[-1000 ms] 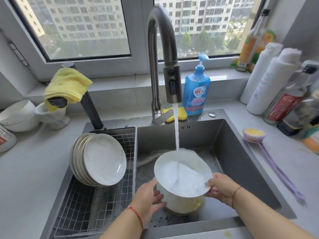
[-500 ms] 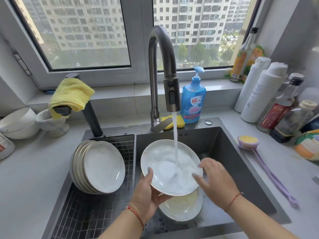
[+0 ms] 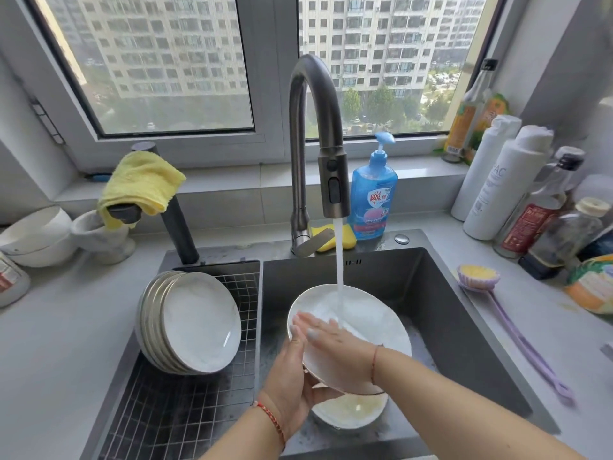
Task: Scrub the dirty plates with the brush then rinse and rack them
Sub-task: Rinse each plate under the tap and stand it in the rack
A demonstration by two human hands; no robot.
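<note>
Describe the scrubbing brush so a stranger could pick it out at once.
Start at the sink and look to the counter along its right rim. The brush lies there untouched: a lilac long handle with a round yellow-bristled head, the only flat-lying thing beside the upright bottles.

White plate [image 3: 371, 313], lilac brush [image 3: 517, 336]

From one head-worn wide-angle camera, we look forward and steeply down into the sink [image 3: 431, 293], close over it, facing the faucet [image 3: 315, 134] and the window [image 3: 166, 61] behind.
</note>
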